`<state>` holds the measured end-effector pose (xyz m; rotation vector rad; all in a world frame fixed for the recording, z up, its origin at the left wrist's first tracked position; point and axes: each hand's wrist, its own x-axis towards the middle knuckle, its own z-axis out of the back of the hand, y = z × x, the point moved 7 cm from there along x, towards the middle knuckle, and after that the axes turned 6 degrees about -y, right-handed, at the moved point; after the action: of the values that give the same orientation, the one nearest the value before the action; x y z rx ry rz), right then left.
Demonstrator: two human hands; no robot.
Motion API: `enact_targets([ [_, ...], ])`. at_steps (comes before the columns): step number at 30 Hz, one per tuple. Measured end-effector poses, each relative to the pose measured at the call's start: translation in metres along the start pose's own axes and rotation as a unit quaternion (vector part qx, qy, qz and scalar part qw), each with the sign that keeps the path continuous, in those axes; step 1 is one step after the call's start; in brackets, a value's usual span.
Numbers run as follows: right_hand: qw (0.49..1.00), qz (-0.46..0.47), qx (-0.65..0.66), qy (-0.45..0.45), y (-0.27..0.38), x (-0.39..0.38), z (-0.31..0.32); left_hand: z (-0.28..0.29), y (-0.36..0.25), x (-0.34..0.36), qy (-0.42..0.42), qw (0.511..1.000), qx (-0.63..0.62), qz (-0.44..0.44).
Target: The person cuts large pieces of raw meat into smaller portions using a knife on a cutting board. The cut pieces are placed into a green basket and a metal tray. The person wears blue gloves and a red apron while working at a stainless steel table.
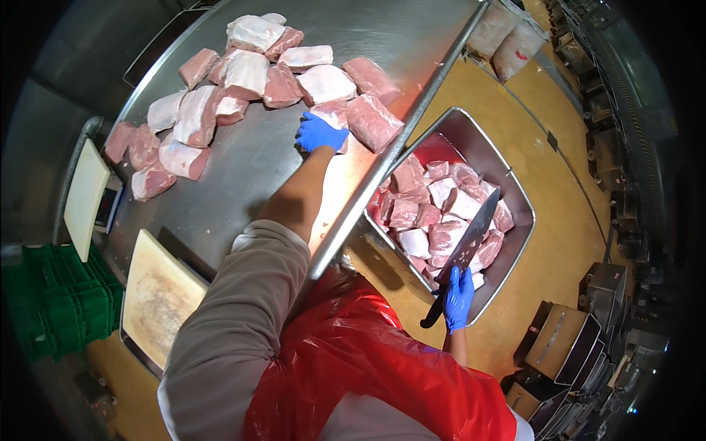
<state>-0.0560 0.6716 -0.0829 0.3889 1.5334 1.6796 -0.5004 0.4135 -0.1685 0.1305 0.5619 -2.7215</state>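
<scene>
Reaching across the steel worktop (243, 169), the left hand (319, 133) is clasping a meat slab (332, 116) from the pile, while the right hand (459, 296) is gripping a cleaver (471, 239), blade parked safely over the meat tub (515, 192).

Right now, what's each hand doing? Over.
Left hand gripping a meat slab on the steel table. Right hand holds a cleaver over the meat-filled metal tub. Nothing in the way.
</scene>
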Motion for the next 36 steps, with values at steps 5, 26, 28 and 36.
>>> enact_targets([
  [5, 0.996, 0.056, -0.063, 0.037, -0.017, 0.036, 0.002, 0.002, 0.021, 0.025, 0.080, 0.993, -0.084, -0.016],
  [26, 0.792, 0.185, -0.097, 0.573, 0.056, -0.078, -0.362, 0.276, 0.449, -0.302, -0.507, 0.559, -0.616, 0.226],
  [28, 0.756, 0.220, -0.090, 0.610, 0.071, -0.129, -0.376, 0.246, 0.431, -0.316, -0.503, 0.579, -0.612, 0.194],
  [36, 0.709, 0.194, -0.086, 0.673, 0.067, -0.251, -0.391, 0.331, 0.554, -0.400, -0.542, 0.787, -0.292, 0.041],
])
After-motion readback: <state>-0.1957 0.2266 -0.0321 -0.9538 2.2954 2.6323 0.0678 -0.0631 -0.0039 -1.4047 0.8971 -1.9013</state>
